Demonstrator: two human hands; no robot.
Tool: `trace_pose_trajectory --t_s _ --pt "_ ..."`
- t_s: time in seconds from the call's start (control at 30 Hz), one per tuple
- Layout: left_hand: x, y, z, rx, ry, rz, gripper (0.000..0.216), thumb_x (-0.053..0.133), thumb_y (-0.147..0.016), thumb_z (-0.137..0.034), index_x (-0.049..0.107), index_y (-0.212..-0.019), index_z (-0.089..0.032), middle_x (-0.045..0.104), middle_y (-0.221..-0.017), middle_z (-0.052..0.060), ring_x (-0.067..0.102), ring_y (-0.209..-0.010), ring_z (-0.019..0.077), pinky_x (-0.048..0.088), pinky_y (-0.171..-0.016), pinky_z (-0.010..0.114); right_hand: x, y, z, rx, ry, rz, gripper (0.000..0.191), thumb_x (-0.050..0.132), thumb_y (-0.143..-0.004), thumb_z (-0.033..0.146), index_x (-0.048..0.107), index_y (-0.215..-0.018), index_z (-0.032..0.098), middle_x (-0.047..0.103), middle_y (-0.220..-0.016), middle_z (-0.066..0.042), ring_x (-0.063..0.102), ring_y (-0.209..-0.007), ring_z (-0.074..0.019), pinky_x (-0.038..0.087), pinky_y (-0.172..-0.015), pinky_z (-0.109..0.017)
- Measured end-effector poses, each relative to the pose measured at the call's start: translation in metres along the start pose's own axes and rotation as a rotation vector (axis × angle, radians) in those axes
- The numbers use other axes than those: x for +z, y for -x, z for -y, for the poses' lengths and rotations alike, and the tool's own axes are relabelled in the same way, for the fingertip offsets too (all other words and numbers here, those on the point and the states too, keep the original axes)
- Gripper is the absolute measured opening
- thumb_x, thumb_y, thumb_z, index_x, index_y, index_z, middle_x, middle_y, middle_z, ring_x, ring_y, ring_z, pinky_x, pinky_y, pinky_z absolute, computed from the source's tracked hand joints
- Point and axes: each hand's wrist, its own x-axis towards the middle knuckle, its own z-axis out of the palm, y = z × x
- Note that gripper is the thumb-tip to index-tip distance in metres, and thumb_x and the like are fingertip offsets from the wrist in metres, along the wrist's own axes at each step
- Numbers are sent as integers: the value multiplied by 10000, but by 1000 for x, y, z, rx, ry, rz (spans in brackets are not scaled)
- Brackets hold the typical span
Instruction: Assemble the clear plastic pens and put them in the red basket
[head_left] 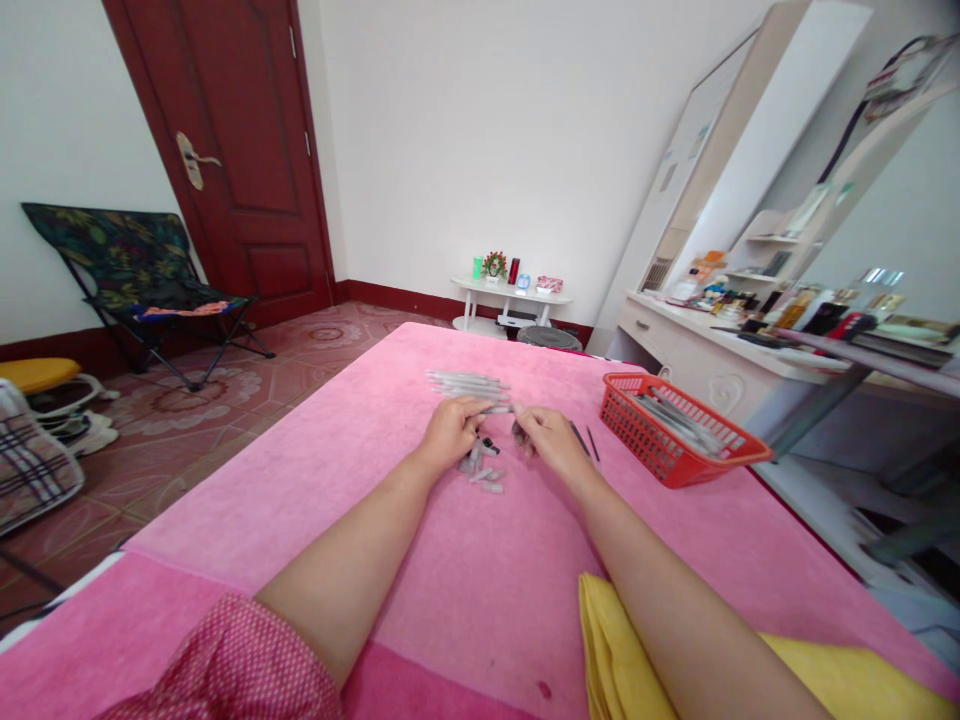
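Observation:
Over the pink cloth [315, 500], my left hand [450, 432] is closed on one end of a slim grey pen [498, 408]. My right hand [551, 440] pinches at the pen's other end, its fingertips close to the left ones. Just beyond the left hand lies a row of grey pens [466, 384], side by side. Below the hands sit several small grey caps [491, 487] in a loose heap, beside a small black piece [490, 446]. Two thin dark sticks [592, 443], perhaps refills, lie to the right of my right hand.
A red plastic basket [660, 460] with more grey pens [679, 420] stands on the right. Folded yellow cloth [622, 650] lies under my right forearm. Farther off are a dressing table [720, 360], a low white table [480, 285] and a folding chair [142, 260].

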Motion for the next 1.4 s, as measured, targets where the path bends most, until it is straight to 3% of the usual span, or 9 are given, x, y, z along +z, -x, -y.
trace_pose_trajectory --t_s 0.17,0.33,0.43,0.63,0.83,0.97,1.13,1.27,1.4 --pt "0 0 -1 44 -4 41 343 503 -754 -61 690 -1016 -179 682 -840 75 607 -817 193 458 -751 310 6 3 6 -127 137 -143 237 516 -801 406 571 -760 179 629 -625 0 538 -492 -120 371 -513 -223" --pt "2 0 -1 60 2 39 331 499 -755 -59 692 -997 -178 688 -865 79 612 -821 192 461 -758 313 0 6 4 -92 284 -93 441 406 -858 475 552 -557 188 568 -479 -12 534 -484 -139 337 -503 -233" --pt "2 0 1 57 12 29 328 493 -763 -64 690 -997 -181 687 -848 76 613 -802 187 464 -751 311 -1 5 2 -45 204 -38 534 306 -887 521 584 -582 183 578 -472 -20 533 -450 -137 338 -483 -234" --pt "2 0 3 98 19 49 345 501 -757 -56 684 -1017 -189 694 -872 78 615 -830 190 462 -768 317 -1 4 5 -50 127 -75 508 396 -845 544 540 -524 177 547 -447 -10 503 -430 -119 341 -464 -221" --pt "2 0 0 100 31 36 299 506 -771 -88 693 -983 -187 694 -843 75 613 -805 188 468 -773 331 -2 3 8 187 -219 19 539 386 -804 618 488 -501 184 476 -370 -1 379 -295 -95 272 -339 -223" --pt "3 -1 3 -75 128 -125 285 503 -774 -111 683 -986 -173 694 -864 69 621 -799 183 486 -763 333 -4 3 6 123 -222 172 448 489 -771 543 524 -535 163 519 -419 2 419 -346 -87 300 -369 -204" --pt "-3 -7 4 -292 427 -409 193 500 -783 -163 617 -935 -141 683 -843 60 639 -807 175 497 -781 327 3 9 7 -144 24 485 91 664 -589 160 661 -679 150 629 -599 19 533 -540 -102 390 -518 -195" --pt "-8 -11 1 -317 724 -567 140 528 -791 -198 487 -920 -162 678 -928 75 663 -830 169 496 -825 350 9 15 14 -221 221 458 188 599 -571 44 679 -691 164 627 -598 22 524 -537 -100 355 -507 -184" --pt "-9 -12 1 -484 998 -630 207 584 -776 -221 437 -914 -176 678 -961 83 679 -794 174 519 -789 370 3 14 19 -243 210 416 201 573 -623 82 680 -769 171 647 -659 3 547 -594 -115 391 -545 -196"
